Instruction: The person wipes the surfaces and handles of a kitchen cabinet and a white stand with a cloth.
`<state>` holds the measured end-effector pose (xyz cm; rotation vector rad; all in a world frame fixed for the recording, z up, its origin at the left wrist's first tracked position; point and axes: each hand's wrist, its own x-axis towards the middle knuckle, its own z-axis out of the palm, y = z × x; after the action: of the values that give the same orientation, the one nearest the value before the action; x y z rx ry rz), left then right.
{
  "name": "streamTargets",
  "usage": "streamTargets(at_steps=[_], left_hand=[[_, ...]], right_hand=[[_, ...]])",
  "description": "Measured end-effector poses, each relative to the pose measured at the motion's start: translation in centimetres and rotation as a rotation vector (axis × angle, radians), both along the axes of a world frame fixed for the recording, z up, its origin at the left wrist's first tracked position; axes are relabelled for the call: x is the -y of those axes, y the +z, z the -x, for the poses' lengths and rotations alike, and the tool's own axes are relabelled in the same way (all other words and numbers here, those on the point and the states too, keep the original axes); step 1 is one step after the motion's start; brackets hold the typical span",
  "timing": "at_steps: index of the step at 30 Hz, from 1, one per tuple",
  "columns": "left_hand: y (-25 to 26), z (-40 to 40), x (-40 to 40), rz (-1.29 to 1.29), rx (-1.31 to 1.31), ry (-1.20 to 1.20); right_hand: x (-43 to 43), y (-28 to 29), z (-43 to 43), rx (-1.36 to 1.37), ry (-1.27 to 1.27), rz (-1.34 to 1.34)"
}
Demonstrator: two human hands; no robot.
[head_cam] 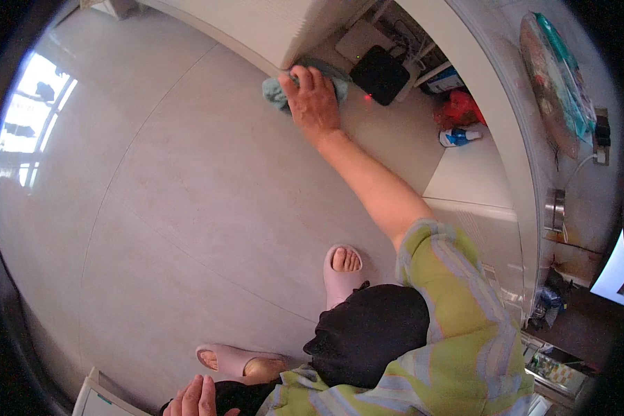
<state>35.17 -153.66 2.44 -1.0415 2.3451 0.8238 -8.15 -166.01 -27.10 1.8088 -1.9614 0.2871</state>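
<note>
My right hand (314, 101) is pressed over a crumpled blue-green cloth (275, 94) at the front edge of a low cabinet opening, beside the corner of a white panel (249, 31). Bunched cloth shows on both sides of the fingers. Just right of it, on the cabinet floor (395, 140), lies a black box-shaped device (379, 75) with a red light near it. My left hand (192, 398) is at the bottom edge, partly cut off, beside my dark-clothed knee. Its fingers are extended, with nothing visible in them.
Inside the cabinet are a white device (361, 41), cables, a red plastic bag (460, 109) and a small white-and-blue bottle (460, 137). A filled plastic bag (556, 78) lies on the surface above. A white-framed object (104, 398) stands at lower left on the tiled floor (187, 197).
</note>
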Motion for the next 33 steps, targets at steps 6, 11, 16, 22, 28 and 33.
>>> streamTargets(at_steps=[6, 11, 16, 22, 28, 33], left_hand=[[-0.2, -0.2, 0.0, 0.005, 0.034, 0.02], [-0.6, 0.0, 0.9, -0.021, 0.043, 0.001], [-0.7, 0.2, 1.6, -0.043, 0.029, -0.023], [-0.6, -1.0, 1.1, -0.058, 0.059, 0.034], [-0.2, -1.3, 1.1, -0.047, 0.009, -0.029], [-0.3, -1.0, 1.0, -0.049, 0.054, -0.013]], right_hand=[[-13.9, 0.1, 1.8, 0.09, -0.189, -0.033], [-26.1, 3.2, 1.7, 0.164, -0.556, -0.236], [-26.0, 4.3, 2.4, 0.15, -0.681, -0.346], [-24.0, 3.7, 6.6, 0.301, -0.815, -0.396], [-21.9, 2.4, 8.6, 0.29, -0.963, -0.248], [-21.9, 1.7, 3.0, 0.329, -0.559, -0.154]])
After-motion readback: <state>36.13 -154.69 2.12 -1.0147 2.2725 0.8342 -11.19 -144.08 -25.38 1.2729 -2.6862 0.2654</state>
